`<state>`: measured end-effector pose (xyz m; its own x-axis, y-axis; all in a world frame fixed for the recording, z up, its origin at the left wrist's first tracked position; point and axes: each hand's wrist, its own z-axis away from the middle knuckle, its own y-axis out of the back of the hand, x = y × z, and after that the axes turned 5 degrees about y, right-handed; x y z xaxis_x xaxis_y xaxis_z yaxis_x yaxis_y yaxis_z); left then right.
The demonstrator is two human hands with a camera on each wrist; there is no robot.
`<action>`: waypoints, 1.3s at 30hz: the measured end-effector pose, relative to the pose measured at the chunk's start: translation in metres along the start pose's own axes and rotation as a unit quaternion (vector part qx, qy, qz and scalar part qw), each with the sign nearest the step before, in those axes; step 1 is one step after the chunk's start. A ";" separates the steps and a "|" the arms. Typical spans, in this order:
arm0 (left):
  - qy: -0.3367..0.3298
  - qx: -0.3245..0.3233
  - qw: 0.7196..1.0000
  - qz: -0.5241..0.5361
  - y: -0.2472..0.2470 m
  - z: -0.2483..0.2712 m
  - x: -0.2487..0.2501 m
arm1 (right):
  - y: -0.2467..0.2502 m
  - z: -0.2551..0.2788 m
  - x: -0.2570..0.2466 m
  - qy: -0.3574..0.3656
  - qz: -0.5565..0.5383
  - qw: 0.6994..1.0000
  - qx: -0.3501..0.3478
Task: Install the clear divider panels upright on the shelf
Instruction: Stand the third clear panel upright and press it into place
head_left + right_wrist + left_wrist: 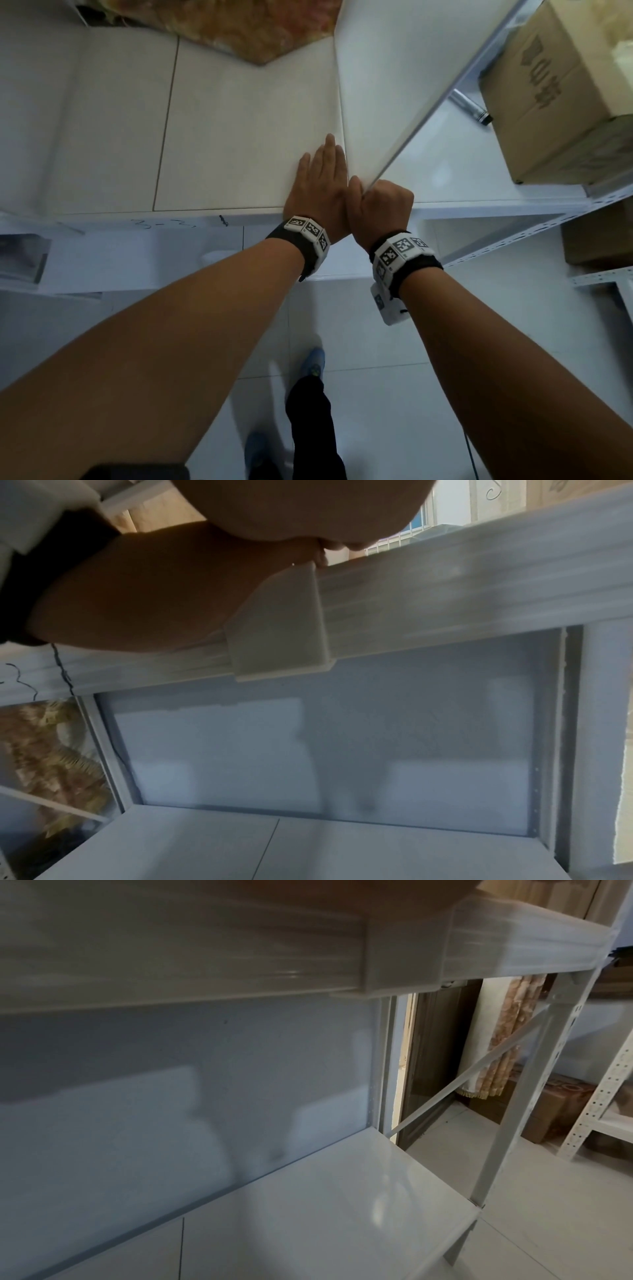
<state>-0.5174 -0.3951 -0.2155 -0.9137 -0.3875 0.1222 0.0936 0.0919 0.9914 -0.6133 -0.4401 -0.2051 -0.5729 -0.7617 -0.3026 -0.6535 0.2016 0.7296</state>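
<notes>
A frosted clear divider panel [394, 85] stands upright across the white shelf [222, 137], its near corner at the shelf's front edge. My right hand [383, 202] is a fist gripping that near corner. My left hand [322, 178] lies flat on the shelf just left of the panel's foot, fingers straight and against the panel. A pale plastic clip [284, 626] wraps the shelf's front rim below the hands; the left wrist view shows the same clip [404, 958]. The panel's foot is hidden behind the hands.
A cardboard box [561, 96] and a silver cylinder [469, 106] sit on the shelf right of the panel. Patterned fabric [239, 24] hangs at the back. A perforated metal rail [513, 240] frames the right side. A lower shelf [342, 1204] lies beneath.
</notes>
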 end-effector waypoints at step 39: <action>-0.006 0.029 1.000 0.004 -0.007 0.003 0.001 | 0.022 -0.018 -0.011 -0.084 0.034 0.965 -0.246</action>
<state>-0.5198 -0.3930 -0.2223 -0.9174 -0.3761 0.1298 0.0788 0.1480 0.9858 -0.6126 -0.4379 -0.1746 -0.7053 -0.6380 -0.3089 -0.3214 -0.1005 0.9416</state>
